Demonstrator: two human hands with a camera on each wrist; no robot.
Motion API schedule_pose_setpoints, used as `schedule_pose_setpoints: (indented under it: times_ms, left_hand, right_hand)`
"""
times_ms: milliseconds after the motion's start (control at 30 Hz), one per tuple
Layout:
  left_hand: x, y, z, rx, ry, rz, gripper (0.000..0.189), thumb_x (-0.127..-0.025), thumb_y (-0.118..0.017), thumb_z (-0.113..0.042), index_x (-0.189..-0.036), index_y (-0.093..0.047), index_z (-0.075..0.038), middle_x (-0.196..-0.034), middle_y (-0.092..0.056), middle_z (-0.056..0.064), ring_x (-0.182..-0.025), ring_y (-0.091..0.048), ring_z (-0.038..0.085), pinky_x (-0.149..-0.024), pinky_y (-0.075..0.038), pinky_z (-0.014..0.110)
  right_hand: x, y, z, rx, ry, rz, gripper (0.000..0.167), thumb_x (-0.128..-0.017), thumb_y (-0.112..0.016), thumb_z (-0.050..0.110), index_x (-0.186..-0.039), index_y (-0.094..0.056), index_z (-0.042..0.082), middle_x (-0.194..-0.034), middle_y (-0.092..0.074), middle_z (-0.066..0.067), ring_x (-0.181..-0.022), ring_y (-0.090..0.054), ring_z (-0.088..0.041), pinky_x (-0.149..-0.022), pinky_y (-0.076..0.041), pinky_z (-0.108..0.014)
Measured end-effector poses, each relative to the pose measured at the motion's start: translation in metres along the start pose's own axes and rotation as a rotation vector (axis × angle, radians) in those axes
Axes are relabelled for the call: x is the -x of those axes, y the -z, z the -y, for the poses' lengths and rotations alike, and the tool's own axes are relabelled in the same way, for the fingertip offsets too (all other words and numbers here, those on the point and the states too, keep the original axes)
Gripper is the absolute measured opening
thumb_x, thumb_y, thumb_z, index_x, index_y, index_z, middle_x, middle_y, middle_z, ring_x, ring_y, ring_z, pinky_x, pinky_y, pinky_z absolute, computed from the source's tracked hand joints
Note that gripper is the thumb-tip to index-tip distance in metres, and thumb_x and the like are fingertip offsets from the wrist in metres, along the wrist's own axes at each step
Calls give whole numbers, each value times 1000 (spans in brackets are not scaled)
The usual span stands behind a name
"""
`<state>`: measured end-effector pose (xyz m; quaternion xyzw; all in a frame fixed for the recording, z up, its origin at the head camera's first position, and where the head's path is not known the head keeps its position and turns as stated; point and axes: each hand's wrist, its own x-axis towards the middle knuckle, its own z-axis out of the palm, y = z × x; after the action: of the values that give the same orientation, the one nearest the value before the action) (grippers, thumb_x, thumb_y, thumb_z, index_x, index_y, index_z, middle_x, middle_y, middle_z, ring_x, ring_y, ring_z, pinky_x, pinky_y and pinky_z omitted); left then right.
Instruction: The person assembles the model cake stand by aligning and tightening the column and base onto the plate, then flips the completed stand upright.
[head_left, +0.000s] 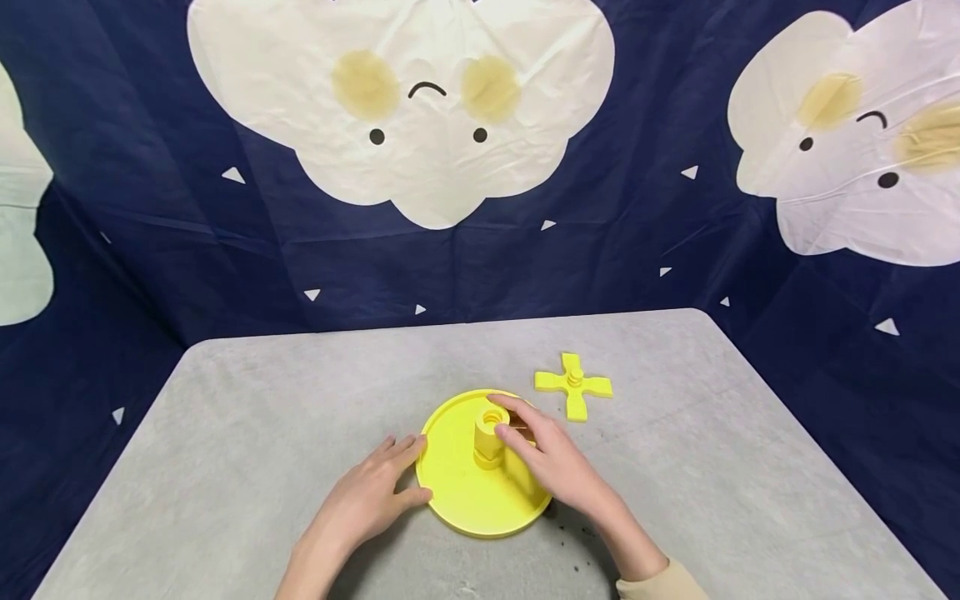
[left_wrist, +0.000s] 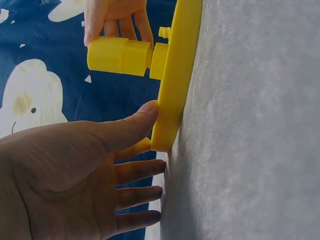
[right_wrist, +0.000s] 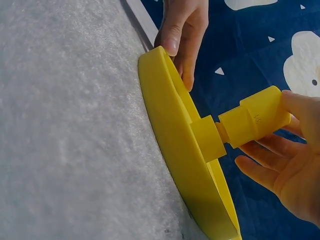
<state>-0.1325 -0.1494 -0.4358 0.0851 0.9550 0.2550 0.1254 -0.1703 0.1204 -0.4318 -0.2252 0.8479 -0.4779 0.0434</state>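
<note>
A round yellow tray [head_left: 457, 492] with a raised rim lies on the table. From its middle rises a short yellow socket [right_wrist: 208, 138], and above that stands a thicker yellow cylinder [head_left: 487, 436] with a threaded hole in its top. A narrower neck shows between the cylinder and the socket. My right hand [head_left: 551, 458] pinches the cylinder near its upper end between thumb and fingers. At the tray's left side, my left hand [head_left: 367, 492] touches the rim with thumb and forefinger, its other fingers spread and fairly straight.
Behind and right of the tray, a yellow cross-shaped piece [head_left: 575, 404] lies with its threaded stud upward. The grey table [head_left: 262, 433] has rounded far corners. Dark specks dot it near the right forearm. A navy curtain [head_left: 487, 275] with clouds hangs behind.
</note>
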Motion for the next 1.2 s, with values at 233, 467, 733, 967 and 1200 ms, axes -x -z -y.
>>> schedule_pose_setpoints:
  times_ms: [233, 467, 733, 967, 1200]
  left_hand:
    - [-1, -1, 0, 1, 5, 1, 75, -89, -77, -43, -154, -50, -15, -159, -49, 12, -152, -36, 44, -116, -38, 68]
    - [-2, 0, 0, 2, 11, 9, 76, -89, -77, -43, -154, -49, -15, -160, -49, 11, -152, -36, 43, -116, -38, 67]
    - [0, -1, 0, 11, 5, -1, 75, -89, -78, -42, -153, -50, -15, -159, -50, 12, -152, -37, 44, -117, -38, 67]
    - [0, -1, 0, 11, 0, -7, 75, -89, -78, -42, -153, -50, -14, -159, -50, 13, -152, -37, 44, -117, -38, 67]
    - [0, -1, 0, 5, -9, -20, 75, -89, -78, -41, -153, -51, -14, -158, -51, 13, -151, -38, 44, -116, -39, 67]
  right_hand:
    - [-1, -2, -3, -86, 11, -45, 40, -101, -66, 34, -138, -59, 19, -132, -67, -4, -120, -66, -20, -105, -57, -35]
    - [1, 4, -1, -5, 8, 32, 48, -109, -52, 36, -155, -47, 23, -151, -58, -2, -131, -62, -19, -111, -53, -39]
    - [0, 2, 1, -31, 14, 8, 48, -103, -63, 35, -146, -56, 16, -134, -68, -4, -116, -67, -21, -101, -59, -36]
    - [1, 5, -2, -30, 24, 35, 50, -106, -58, 35, -153, -49, 20, -149, -59, -5, -126, -65, -20, -107, -56, -38]
    - [0, 5, -3, -49, 21, 84, 45, -108, -53, 34, -151, -50, 22, -149, -59, -1, -129, -62, -19, -110, -54, -34]
